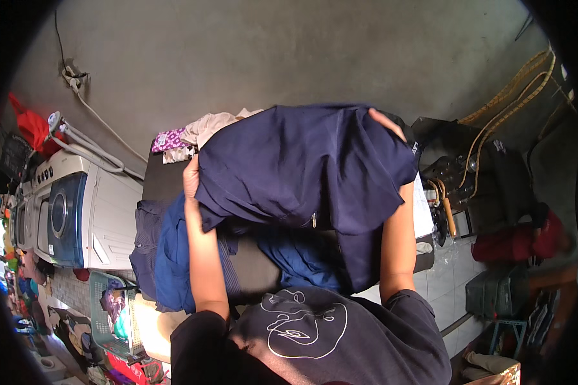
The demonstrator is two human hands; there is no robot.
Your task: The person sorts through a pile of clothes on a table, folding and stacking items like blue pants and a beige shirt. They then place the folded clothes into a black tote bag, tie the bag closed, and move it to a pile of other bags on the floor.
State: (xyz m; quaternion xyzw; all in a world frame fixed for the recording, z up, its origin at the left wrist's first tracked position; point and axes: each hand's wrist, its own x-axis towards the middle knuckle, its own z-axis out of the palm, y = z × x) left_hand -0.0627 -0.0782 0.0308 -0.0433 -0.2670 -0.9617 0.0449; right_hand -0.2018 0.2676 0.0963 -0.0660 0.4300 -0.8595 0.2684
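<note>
Both my hands hold up a dark navy cloth garment [289,163] over the dark-covered table [260,269]. My left hand [191,175] grips its left edge, with the fingers partly behind the fabric. At the upper right corner, my right hand [387,126] has hold of the cloth, which covers much of that hand. A small light zip pull or tag [313,220] shows near the lower edge. Under the garment lies a blue cloth [313,269]. To the left hang a bright blue garment [173,255] and a striped dark one [147,240].
Folded patterned cloths [171,142] lie at the table's back left, against a grey wall. A washing machine [108,211] stands left, a green plastic basket [101,313] below it. On the right are white paper [421,207], a wooden-handled tool [449,216] and looped cords [491,120].
</note>
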